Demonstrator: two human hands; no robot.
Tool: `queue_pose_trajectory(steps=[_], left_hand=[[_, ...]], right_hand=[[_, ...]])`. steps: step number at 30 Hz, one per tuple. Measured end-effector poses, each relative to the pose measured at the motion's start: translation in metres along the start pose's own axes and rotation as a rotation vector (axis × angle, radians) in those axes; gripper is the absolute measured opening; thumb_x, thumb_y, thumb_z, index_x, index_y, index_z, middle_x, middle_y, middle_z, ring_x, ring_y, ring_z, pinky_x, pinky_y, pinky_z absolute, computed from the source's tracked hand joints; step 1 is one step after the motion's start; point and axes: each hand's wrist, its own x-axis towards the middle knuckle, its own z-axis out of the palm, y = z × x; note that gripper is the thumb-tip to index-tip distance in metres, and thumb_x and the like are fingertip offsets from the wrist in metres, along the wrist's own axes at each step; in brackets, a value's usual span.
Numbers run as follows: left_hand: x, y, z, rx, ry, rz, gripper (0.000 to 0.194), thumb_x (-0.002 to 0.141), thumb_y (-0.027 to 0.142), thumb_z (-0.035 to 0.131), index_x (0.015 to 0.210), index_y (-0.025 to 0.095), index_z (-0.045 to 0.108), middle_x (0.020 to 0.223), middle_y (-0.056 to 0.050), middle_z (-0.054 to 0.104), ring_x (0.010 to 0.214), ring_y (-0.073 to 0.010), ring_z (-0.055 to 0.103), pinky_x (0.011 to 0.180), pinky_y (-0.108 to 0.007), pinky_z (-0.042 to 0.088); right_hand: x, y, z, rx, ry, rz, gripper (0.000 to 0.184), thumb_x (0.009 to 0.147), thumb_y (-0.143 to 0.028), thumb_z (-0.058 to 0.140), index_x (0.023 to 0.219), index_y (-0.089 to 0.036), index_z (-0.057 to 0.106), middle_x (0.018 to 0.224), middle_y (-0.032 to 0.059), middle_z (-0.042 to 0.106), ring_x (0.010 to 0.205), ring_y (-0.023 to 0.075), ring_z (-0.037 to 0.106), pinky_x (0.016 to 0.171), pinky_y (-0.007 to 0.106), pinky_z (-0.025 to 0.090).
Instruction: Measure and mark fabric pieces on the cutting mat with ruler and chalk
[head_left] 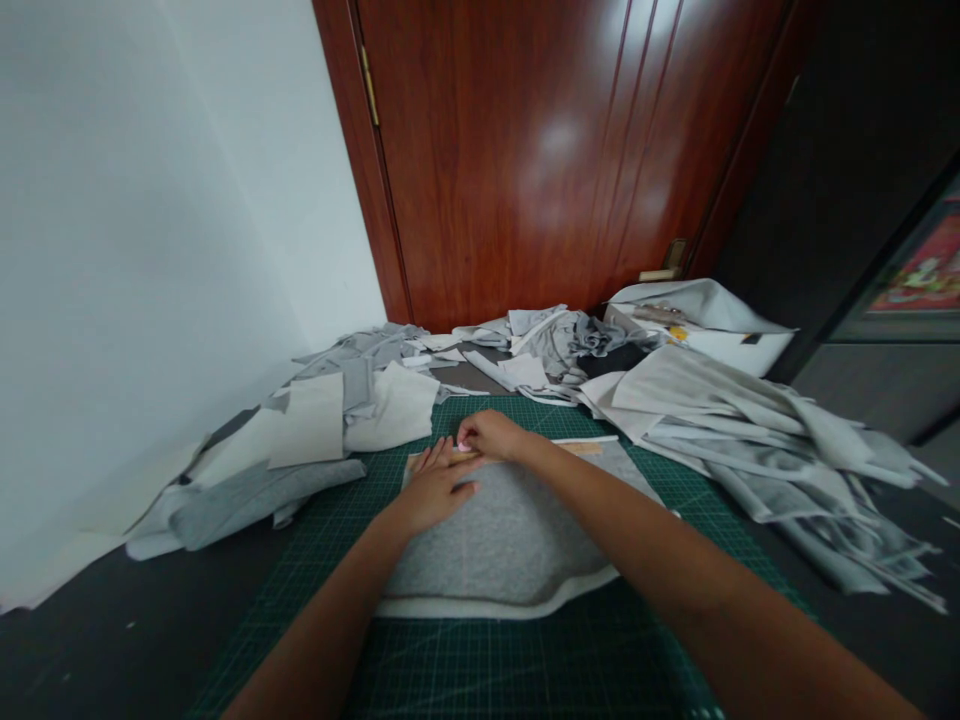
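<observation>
A grey piece of fleece-like fabric [510, 540] with a pale underside lies on the green gridded cutting mat [480, 665]. Along its far edge rests a wooden ruler [583, 449], partly covered by my hands and right forearm. My left hand [433, 488] lies flat with fingers spread, pressing on the ruler's left part and the fabric. Just beside it, my right hand [491, 434] is closed in a pinch at the ruler's far edge. Between its fingertips shows a small pinkish-white piece [463, 447], too small to make out fully.
Grey and cream fabric scraps [307, 425] are heaped on the left and along the back. A stack of cut fabric [720, 410] lies on the right, in front of a white box [739, 345]. A reddish wooden door [525, 160] stands behind, with a white wall [187, 200] on the left.
</observation>
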Motion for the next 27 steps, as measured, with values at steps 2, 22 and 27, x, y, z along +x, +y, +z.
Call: queue_pose_trajectory(steps=[2, 22, 27], left_hand=[[0.0, 0.001, -0.002, 0.012, -0.02, -0.008, 0.045, 0.093, 0.041, 0.046, 0.138, 0.039, 0.043, 0.154, -0.005, 0.029, 0.142, -0.0311, 0.02, 0.11, -0.05, 0.021], [0.0, 0.006, -0.008, 0.086, 0.003, -0.03, 0.042, 0.093, 0.036, 0.046, 0.136, 0.037, 0.047, 0.152, -0.005, 0.033, 0.141, -0.0308, 0.023, 0.109, -0.048, 0.024], [0.0, 0.026, -0.014, 0.136, 0.159, 0.13, 0.037, 0.091, 0.024, 0.046, 0.127, 0.021, 0.058, 0.14, -0.009, 0.048, 0.133, -0.0255, 0.037, 0.11, -0.043, 0.029]], right_hand=[[-0.004, 0.005, -0.004, -0.013, -0.012, -0.022, 0.018, 0.078, -0.008, 0.061, 0.084, -0.019, 0.073, 0.083, 0.0017, 0.072, 0.076, 0.014, 0.063, 0.067, 0.021, 0.039], [-0.064, 0.07, -0.043, -0.061, -0.048, -0.114, 0.017, 0.081, -0.009, 0.056, 0.084, -0.014, 0.072, 0.084, 0.006, 0.071, 0.077, 0.0151, 0.061, 0.072, 0.022, 0.041], [-0.065, 0.065, -0.043, -0.101, -0.034, -0.102, 0.016, 0.082, -0.01, 0.057, 0.086, -0.014, 0.072, 0.087, 0.0065, 0.07, 0.079, 0.0156, 0.061, 0.073, 0.023, 0.041]])
